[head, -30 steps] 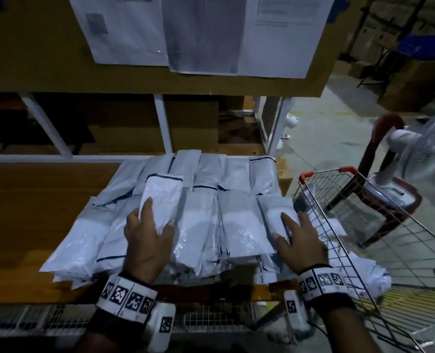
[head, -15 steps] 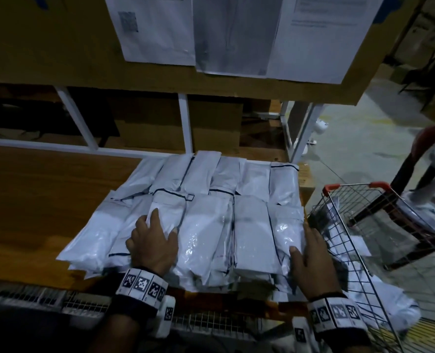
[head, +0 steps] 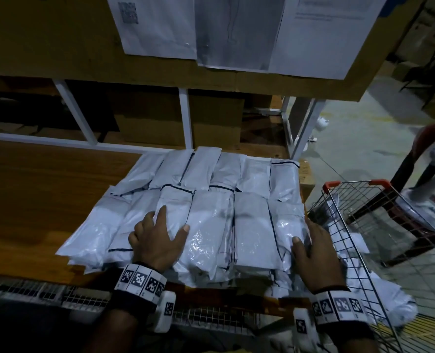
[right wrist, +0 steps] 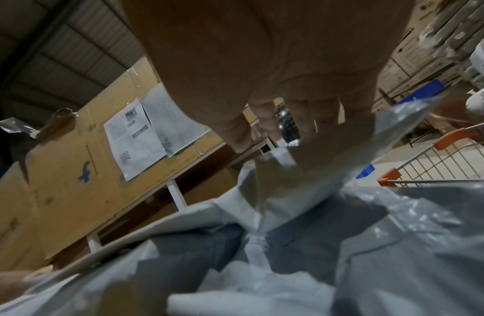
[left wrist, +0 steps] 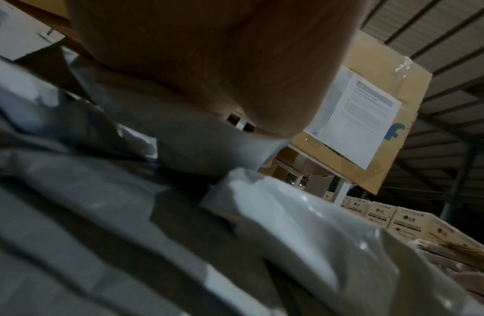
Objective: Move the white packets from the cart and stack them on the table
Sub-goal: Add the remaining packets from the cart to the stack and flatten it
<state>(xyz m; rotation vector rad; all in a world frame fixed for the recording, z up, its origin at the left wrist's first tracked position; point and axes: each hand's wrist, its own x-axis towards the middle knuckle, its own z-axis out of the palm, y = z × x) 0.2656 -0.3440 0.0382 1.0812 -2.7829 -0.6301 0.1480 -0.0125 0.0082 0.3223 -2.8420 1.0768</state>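
Several white packets (head: 211, 220) lie in two overlapping rows on the wooden table (head: 32, 200). My left hand (head: 160, 233) lies flat with spread fingers on a packet in the near row, left of centre. My right hand (head: 310, 248) presses with straight fingers against the right edge of the stack, thumb on top. The wire cart (head: 364, 238) with orange handle corners stands just right of the table, and more white packets (head: 389, 296) lie in it. In the left wrist view the palm (left wrist: 208, 64) sits over packets (left wrist: 289, 224). In the right wrist view the fingers (right wrist: 303, 119) touch a packet (right wrist: 330, 171).
A cardboard board (head: 58, 47) with printed sheets (head: 236, 29) hangs above the table on a white frame (head: 185, 118). A red chair (head: 428, 174) with a white fan stands beyond the cart. Stacked boxes (left wrist: 384, 216) show in the wrist views.
My left hand has laid its packet down flat on the near row and now rests on it. My right hand slid to the right side of the stack.
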